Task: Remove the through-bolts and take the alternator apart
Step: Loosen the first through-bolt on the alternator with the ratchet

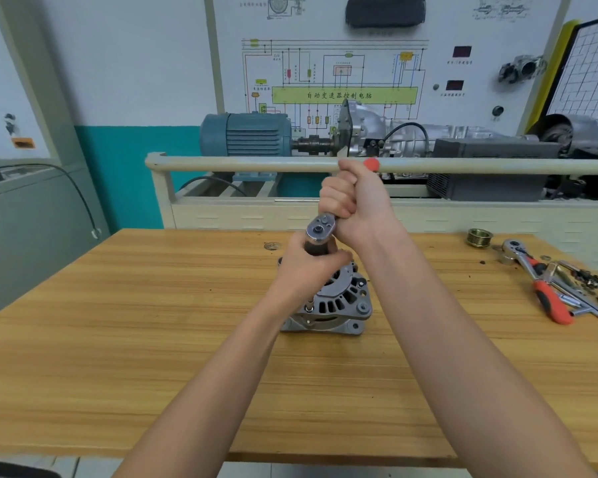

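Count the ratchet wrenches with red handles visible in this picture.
2. One red-handled ratchet wrench is gripped by the right hand above the grey metal alternator; the other ratchet wrench lies at the wooden table's right edge. Others may be hidden.

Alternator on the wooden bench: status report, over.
Right hand grips ratchet handle; left hand steadies dark socket extension. Grey finned alternator upright, housing unsplit. Spare red-handled ratchet lies apart, right.

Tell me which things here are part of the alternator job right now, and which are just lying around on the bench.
In use:
alternator on the bench
ratchet, handle gripped by the right hand
socket, held by the left hand

Lying about:
pulley, far right
spare ratchet with red grip
loose tools beside it
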{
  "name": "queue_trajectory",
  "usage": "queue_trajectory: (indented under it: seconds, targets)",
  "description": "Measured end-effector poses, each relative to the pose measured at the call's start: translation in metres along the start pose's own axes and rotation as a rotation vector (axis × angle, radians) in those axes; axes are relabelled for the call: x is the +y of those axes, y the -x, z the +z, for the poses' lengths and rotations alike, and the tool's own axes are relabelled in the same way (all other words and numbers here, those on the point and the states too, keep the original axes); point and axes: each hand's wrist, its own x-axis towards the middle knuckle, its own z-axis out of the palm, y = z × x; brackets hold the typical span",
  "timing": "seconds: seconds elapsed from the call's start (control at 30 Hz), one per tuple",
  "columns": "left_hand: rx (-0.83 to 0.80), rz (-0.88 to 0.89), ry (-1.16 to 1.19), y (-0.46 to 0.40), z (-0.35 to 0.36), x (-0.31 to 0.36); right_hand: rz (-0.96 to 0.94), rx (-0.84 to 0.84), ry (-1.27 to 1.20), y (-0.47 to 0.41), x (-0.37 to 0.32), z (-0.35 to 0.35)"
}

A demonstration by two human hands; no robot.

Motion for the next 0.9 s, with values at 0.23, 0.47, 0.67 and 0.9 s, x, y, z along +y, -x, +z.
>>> queue_trajectory:
  seconds: [0.23, 0.47, 0.67, 0.9]
  targets:
    - [-0.182, -0.009, -0.15, 0.001, -0.005, 0.006, 0.266, -0.099, 0.098, -0.004, -0.001, 0.006]
    - [0.159, 0.011, -0.022, -0.001, 0.007, -0.002, 0.038, 0.023, -0.032, -0.005, -0.001, 0.001]
    - [-0.431, -0.021, -0.218, 0.002, -0.012, 0.006, 0.412, -0.21, 0.179, -0.003, -0.001, 0.004]
    - [0.171, -0.068, -0.008, -0.002, 0.003, -0.001, -0.048, 0.057, -0.035, -0.004, 0.006, 0.006]
